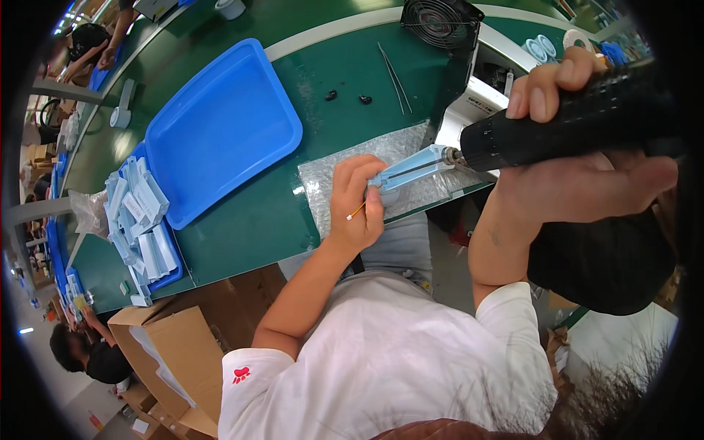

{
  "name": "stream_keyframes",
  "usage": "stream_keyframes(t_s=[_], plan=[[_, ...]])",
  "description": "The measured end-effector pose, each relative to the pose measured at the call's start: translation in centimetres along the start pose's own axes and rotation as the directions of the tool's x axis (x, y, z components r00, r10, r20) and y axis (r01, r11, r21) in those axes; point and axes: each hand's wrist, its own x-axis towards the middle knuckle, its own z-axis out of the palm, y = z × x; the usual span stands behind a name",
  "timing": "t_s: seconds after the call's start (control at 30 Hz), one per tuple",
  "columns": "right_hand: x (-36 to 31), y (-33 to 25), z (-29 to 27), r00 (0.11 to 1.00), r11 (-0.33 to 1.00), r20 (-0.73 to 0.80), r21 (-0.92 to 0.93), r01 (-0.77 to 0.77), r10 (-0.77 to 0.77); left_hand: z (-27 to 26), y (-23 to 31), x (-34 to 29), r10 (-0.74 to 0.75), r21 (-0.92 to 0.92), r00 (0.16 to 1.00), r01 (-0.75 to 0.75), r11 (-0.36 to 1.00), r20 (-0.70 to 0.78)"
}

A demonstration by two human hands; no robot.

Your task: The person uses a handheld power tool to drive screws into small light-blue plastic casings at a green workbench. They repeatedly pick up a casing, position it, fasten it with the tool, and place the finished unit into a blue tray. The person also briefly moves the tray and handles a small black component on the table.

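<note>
My left hand (356,202) is closed round the near end of a light blue plastic housing (422,163), held over the bench's front edge. A thin yellow wire with a small white connector (350,217) sticks out beside my fingers. My right hand (550,187) grips a black electric screwdriver (495,143) held slanted, large in view. Its long thin bit runs along the open inside of the housing toward my left fingers. Whether a screw sits at the bit's tip I cannot make out. Under the housing lies a sheet of bubble wrap (319,183).
A blue tray (220,139) stands left of centre. Beside it, many light blue housings (139,209) are heaped in another blue tray. Tweezers (394,77) and two small black parts (364,99) lie farther back. A white-and-black machine with a fan (440,22) stands at the right.
</note>
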Motion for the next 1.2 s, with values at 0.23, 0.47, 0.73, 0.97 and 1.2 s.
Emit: stream_keyframes(t_s=[0.23, 0.47, 0.73, 0.97, 1.2], plan=[[-0.2, 1.3, -0.1, 0.984, 0.997, -0.159, -0.015, -0.078, 0.075, -0.1, -0.1, 0.1, -0.003, 0.000, 1.000, 0.003, 1.000, 0.015], [-0.7, 2.3, -0.8, 0.999, 0.990, 0.028, -0.137, 0.029, -0.026, 0.0, -0.2, 0.3, 0.050, 0.067, 0.998, -0.052, 0.996, 0.024], [-1.6, 2.5, 1.1, 0.968, 0.973, -0.178, 0.182, -0.143, 0.175, -0.1, -0.3, 0.1, 0.020, 0.035, 1.000, -0.021, 0.999, 0.023], [-1.9, 2.2, 1.0, 0.958, 0.951, -0.182, 0.259, -0.169, 0.220, 0.1, 0.0, 0.2, 0.020, -0.002, 1.000, -0.020, 1.000, 0.014], [1.5, -2.7, -2.5, 0.979, 0.971, 0.181, 0.197, -0.133, 0.098, 0.2, -0.1, 0.0, -0.031, 0.061, 1.000, 0.031, 0.998, 0.004]])
